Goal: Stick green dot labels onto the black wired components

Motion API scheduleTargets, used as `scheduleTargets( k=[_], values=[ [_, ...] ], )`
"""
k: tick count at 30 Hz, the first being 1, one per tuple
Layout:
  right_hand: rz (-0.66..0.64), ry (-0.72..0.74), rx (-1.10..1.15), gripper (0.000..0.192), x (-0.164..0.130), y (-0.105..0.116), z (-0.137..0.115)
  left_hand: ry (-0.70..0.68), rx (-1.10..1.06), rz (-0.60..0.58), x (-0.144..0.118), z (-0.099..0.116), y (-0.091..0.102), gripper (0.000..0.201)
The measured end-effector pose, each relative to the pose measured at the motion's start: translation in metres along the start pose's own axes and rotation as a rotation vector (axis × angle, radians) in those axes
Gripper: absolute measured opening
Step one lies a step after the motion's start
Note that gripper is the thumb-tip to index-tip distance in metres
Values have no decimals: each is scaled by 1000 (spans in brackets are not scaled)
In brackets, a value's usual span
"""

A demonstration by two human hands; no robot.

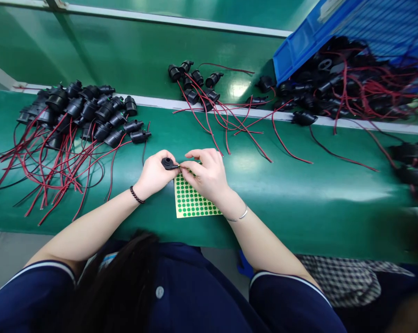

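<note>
A black part (167, 163) is clamped in the left hand (154, 175) fingers, just above a sticker sheet (191, 200) (green dots). The right hand (206, 175) fingertips are pinched together against the part's side.

1. No words, brands, numbers or signs can be read anywhere in the head view.
2. The sticker sheet (191, 201), on the worktop (299, 194) at about 6 o'clock from the two hands, carries only rows of plain green dots on a yellow backing, with no printing on them.
3. The blue bin (299, 44), at about 1 o'clock, shows a pale patch near its upper rim; it is too blurred to tell whether it bears any writing.
4. The black parts (90, 108) at about 10 o'clock show no legible markings.
</note>
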State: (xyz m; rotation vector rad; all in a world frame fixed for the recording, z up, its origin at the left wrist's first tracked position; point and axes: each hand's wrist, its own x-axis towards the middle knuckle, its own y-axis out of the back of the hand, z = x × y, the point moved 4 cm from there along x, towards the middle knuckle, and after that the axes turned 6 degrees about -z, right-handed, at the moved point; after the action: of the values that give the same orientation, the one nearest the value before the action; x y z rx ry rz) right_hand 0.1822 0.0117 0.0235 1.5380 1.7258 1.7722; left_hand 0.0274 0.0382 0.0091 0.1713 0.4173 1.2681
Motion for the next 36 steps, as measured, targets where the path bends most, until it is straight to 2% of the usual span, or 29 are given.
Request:
scheduleTargets(
  k=[4, 6, 10, 14, 17, 21, 25, 28, 33, 36],
  values=[
    [17, 42, 3, 12, 0, 0, 0, -6, 28, 18, 0, 0, 0, 13],
    [-6, 12, 71, 12, 1, -1, 1, -9, 54, 29, 0, 0, 0, 13],
    [6, -214, 371, 8, 1, -2, 11, -43, 94, 15, -1, -3, 0, 27],
    [27, -491, 725, 3, -3, -4, 26, -175, 113, 2, -2, -9, 2, 37],
    [24, -579, 919, 6, 0, 1, 33, -298, 84, 27, -1, -11, 8, 36],
    [-121, -649, 1140, 13, 13, 8, 30, -457, 89, 46, 0, -8, 14, 34],
    [-307, -737, 1355, 20, 25, 0, 12, -537, 166, 79, 0, -6, 17, 36],
    [-256, -760, 1429, 22, 28, -1, 8, -548, 172, 101, 0, -4, 20, 37],
    [-72, -805, 1413, 19, 21, 19, 26, -518, 135, 138, 1, -2, 27, 39],
    [-63, -807, 1418, 19, 17, 22, 28, -504, 146, 112, 0, 0, 23, 38]
  ],
)
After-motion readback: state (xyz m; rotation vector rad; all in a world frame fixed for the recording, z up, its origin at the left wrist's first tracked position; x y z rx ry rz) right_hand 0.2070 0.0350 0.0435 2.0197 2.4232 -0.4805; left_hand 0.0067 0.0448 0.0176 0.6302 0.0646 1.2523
